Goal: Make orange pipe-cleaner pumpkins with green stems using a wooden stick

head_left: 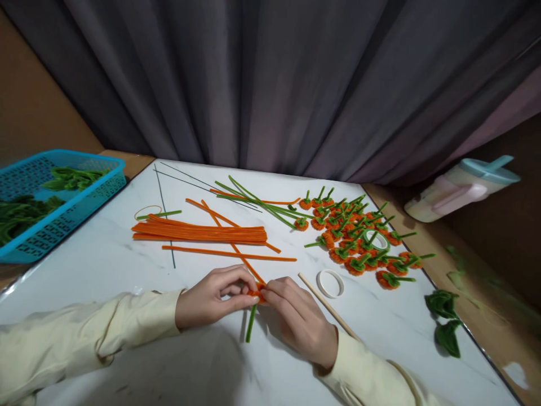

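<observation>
Between my two hands, near the front middle of the white board, is a small orange pipe-cleaner piece [258,293] with a green pipe-cleaner stem [251,324] pointing down toward me. My left hand [220,293] pinches its left side between thumb and fingertips. From the right, my right hand [296,316] closes its fingers on the same piece and hides part of it. Just beyond the hands lies a bundle of orange pipe cleaners [203,231], with a few loose ones around it. A wooden stick [325,304] rests beside my right hand.
Many finished orange pumpkins with green stems [355,265] cluster at the right, a tape roll among them. A white ring [330,283] lies nearer. Green pipe cleaners [266,203] spread behind. A blue basket [84,208] stands left; a tumbler [456,192] stands right. Green leaves [448,338] lie at the right edge.
</observation>
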Demonstrator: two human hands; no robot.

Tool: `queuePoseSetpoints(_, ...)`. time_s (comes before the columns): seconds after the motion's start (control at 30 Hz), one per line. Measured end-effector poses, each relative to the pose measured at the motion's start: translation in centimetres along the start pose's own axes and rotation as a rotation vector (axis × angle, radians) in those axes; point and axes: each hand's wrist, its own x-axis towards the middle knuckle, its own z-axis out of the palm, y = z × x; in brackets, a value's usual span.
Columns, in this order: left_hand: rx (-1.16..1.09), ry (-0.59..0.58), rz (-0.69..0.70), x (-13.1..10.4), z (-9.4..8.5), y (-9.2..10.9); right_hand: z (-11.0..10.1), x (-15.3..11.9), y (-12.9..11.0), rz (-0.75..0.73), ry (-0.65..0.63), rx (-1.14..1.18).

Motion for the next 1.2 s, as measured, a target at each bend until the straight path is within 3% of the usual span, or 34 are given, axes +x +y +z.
queuePoseSetpoints(0.23,-0.058,0.025,0.060,0.00,-0.20,-0.40,0.30,-0.05,0.06,0.104,0.088,0.148)
queuePoseSetpoints(0.47,-0.026,0.036,0.088,-0.06,-0.21,-0.40,0.27,0.12,-0.02,0.137,0.096,0.219)
queuePoseSetpoints(1.2,0.172,0.026,0.189,-0.03,-0.18,0.00,0.20,-0.11,0.03,0.027,0.008,0.031)
